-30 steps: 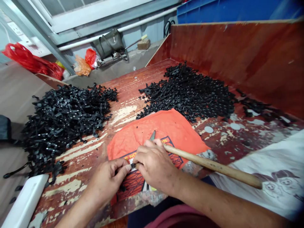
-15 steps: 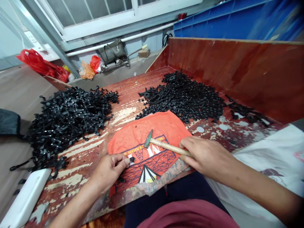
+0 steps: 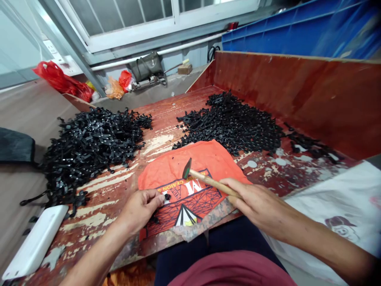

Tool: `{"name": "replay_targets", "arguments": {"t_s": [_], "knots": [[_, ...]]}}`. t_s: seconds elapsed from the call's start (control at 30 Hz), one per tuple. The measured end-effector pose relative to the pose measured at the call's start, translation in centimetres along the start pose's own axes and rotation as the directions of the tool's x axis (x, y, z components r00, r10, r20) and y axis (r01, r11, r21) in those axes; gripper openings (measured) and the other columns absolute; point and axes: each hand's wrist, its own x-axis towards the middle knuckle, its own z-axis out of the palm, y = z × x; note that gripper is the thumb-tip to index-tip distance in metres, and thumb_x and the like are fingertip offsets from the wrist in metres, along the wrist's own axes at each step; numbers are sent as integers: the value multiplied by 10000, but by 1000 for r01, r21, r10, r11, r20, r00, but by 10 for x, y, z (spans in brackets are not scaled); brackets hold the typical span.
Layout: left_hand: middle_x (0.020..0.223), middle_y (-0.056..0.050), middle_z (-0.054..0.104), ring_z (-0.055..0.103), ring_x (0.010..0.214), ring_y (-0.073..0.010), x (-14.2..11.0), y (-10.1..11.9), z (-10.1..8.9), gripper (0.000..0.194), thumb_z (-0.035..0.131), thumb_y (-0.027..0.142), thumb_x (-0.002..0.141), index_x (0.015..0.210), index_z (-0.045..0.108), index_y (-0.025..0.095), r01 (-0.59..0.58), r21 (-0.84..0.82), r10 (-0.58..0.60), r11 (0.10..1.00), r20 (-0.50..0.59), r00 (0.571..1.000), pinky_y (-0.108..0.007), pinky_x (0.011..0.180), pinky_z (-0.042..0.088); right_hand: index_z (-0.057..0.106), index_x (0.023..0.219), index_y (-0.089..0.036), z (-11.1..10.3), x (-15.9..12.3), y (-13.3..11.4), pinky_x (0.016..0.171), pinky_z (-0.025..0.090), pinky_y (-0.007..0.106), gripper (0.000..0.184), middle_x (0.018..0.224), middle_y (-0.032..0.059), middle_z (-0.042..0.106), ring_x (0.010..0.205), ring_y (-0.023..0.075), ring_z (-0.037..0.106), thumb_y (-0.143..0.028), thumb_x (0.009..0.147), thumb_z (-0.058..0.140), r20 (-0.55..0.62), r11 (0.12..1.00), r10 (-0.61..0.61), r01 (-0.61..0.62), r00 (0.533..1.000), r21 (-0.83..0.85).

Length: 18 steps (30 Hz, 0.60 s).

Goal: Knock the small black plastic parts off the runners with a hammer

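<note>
1. The right hand (image 3: pixel 257 202) is clenching the pale wooden handle of a small hammer with a dark green-grey metal head (image 3: pixel 208 180), gripping near the handle's rear end, with the head raised just above the cloth
2. The left hand (image 3: pixel 139 208) is pinching a small black plastic clip piece (image 3: pixel 167 196) between thumb and fingertips, pressing it down on the orange printed cloth (image 3: pixel 178 174) near the bench's front edge
3. The clip piece is looking light, stiff and small enough to skip away under a blow, so holding it by its outer end, with fingertips clear of the hammer head, seems the safest grip; the hammer is looking light, with its weight at the head
4. The cloth is lying flat at the front middle of the worn red wooden bench (image 3: pixel 166 115), likely cushioning the surface
5. A heap of black strap-like plastic parts (image 3: pixel 89 143) is sitting toward the left edge, and a second heap of black plastic parts (image 3: pixel 235 123) toward the back right, against the tall red side board (image 3: pixel 297 91)
6. A white flat plastic case (image 3: pixel 35 242) is lying at the front left corner
7. Bare bench is remaining between the heaps and around the cloth, leaving room for a short swing
</note>
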Motion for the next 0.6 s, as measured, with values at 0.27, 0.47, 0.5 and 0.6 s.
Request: {"name": "replay_targets", "arguments": {"t_s": [0.27, 0.47, 0.5, 0.6], "knots": [[533, 65, 386, 291, 511, -90, 1, -1, -1, 521, 562, 683, 729, 638, 546, 170, 7, 18, -7, 1000, -16, 1000, -225, 499, 219, 426, 1464, -413, 3, -7, -35, 875, 501, 284, 486, 1350, -22, 635, 1044, 176, 677, -206, 1027, 369, -46, 974, -176, 181, 983, 138], [539, 61, 399, 310, 511, -91, 3, -11, 1, 531, 574, 691, 714, 634, 537, 168, -8, 2, 8, 1000, -37, 999, -223, 494, 218, 322, 1521, -421, 15, -2, -50, 743, 537, 238, 603, 1159, -35, 735, 867, 147, 708, -134, 1000, 421, -32, 971, -209, 211, 977, 114], [540, 62, 394, 309, 512, -91, 3, -12, 1, 527, 575, 690, 711, 627, 528, 172, -8, 1, 8, 1000, -40, 999, -224, 495, 223, 311, 1524, -424, 16, -3, -50, 698, 533, 225, 622, 1108, -45, 749, 810, 139, 705, -121, 994, 426, -18, 975, -202, 203, 979, 95], [542, 63, 384, 308, 511, -95, 4, -13, 3, 514, 575, 684, 709, 618, 515, 181, -9, -3, 9, 1000, -48, 999, -231, 499, 234, 295, 1529, -430, 18, -6, -50, 731, 546, 229, 635, 1176, -40, 730, 859, 139, 713, -117, 992, 421, -51, 972, -223, 226, 974, 66]]}}
